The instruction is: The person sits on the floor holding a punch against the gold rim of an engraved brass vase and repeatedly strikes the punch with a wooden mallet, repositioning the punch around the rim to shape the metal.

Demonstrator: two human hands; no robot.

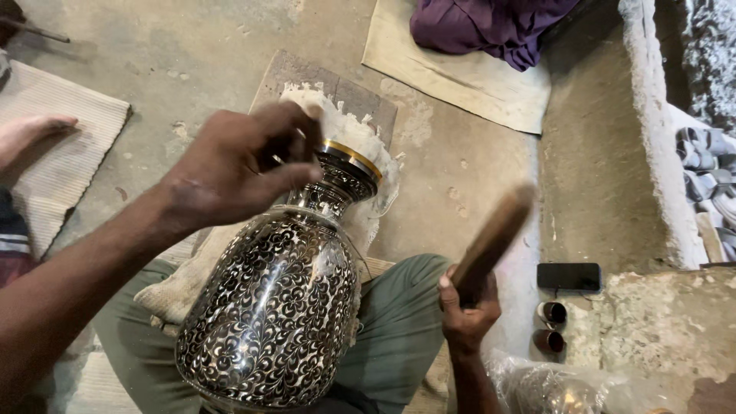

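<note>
A large metal vase (280, 307), black with silver floral engraving and a brass rim, lies tilted across my lap, neck pointing away. My left hand (241, 165) hovers at the vase's neck, fingers pinched on a small tool that I cannot make out clearly. My right hand (468, 307) grips a wooden stick-like mallet (494, 234), raised and blurred, to the right of the vase. A frayed white cloth (349, 126) lies under the vase's mouth.
A wooden board (287, 73) sits on the concrete floor ahead. A dark phone (569, 276) and two small cups (550, 326) lie at the right by a concrete ledge. Purple cloth (491, 27) rests on a mat. Another person's foot (31, 130) is at left.
</note>
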